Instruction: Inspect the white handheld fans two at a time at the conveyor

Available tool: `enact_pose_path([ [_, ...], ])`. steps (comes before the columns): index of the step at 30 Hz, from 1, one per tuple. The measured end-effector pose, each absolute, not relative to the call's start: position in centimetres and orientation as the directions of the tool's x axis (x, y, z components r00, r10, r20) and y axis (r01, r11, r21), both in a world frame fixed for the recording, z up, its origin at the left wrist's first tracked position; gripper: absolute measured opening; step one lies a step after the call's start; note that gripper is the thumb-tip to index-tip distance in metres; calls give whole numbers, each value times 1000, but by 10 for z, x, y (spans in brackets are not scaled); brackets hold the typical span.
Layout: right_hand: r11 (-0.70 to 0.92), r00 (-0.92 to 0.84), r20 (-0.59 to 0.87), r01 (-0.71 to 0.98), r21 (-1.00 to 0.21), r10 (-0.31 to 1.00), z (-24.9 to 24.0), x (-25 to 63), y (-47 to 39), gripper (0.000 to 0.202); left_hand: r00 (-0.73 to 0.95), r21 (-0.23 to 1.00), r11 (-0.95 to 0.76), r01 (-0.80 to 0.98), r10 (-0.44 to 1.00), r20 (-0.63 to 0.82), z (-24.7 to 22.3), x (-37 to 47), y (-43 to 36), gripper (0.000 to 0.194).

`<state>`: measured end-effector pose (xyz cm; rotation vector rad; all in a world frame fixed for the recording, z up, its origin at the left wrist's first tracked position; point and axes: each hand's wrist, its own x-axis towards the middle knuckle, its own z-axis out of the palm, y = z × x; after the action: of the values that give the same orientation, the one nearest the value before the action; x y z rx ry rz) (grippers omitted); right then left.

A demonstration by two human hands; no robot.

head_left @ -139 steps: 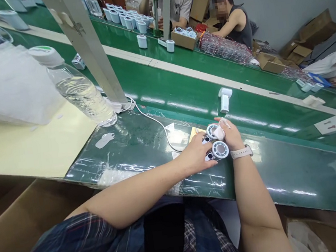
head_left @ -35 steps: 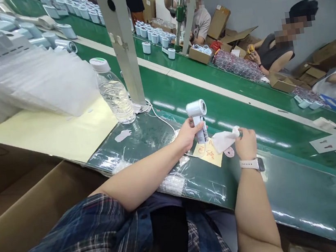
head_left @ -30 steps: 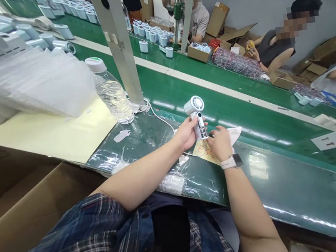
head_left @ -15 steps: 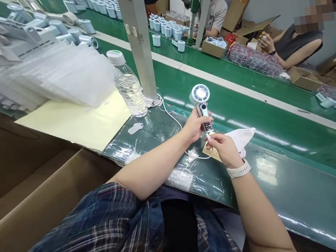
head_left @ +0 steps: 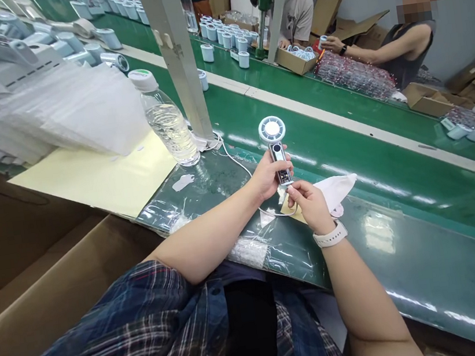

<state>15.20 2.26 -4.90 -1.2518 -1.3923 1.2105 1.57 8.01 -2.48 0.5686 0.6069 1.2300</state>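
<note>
A small handheld fan point(head_left: 272, 130) with a round pale-blue head and a shiny handle stands upright above the bench. My left hand point(head_left: 267, 175) is wrapped round its handle. Just below the handle's bottom end, my right hand point(head_left: 309, 202) pinches the end of a white cable point(head_left: 243, 168); the plug itself is mostly hidden by the fingers. The cable loops back over the bench to the foot of a metal post. A white cloth point(head_left: 335, 189) and a yellowish sheet point(head_left: 291, 210) lie beside and beneath my right hand.
A water bottle point(head_left: 170, 129) stands beside the metal post point(head_left: 178, 63). Plastic bags point(head_left: 92, 109) are stacked at left on a yellow sheet point(head_left: 106, 175). Beyond the green conveyor point(head_left: 324, 108) are blue cups point(head_left: 226, 40), cartons point(head_left: 296, 63) and two people.
The view has shifted slightly, and both hands and the fan appear a little further left. The cable end is now right at the handle's base. Across the conveyor, a person has raised a blue part.
</note>
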Motion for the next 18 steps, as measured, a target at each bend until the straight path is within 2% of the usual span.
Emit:
enact_pose_path([
  [10, -19, 5, -19, -6, -1000, 1000, -60, 130, 10, 48, 84, 813, 71, -577, 996, -27, -37, 27, 74, 51],
  [14, -7, 15, -7, 11, -1000, 1000, -62, 131, 10, 48, 83, 832, 59, -552, 996, -16, -39, 27, 75, 49],
  [18, 16, -3, 15, 106, -994, 1000, -61, 137, 15, 49, 88, 851, 79, -519, 995, -38, -38, 27, 75, 46],
])
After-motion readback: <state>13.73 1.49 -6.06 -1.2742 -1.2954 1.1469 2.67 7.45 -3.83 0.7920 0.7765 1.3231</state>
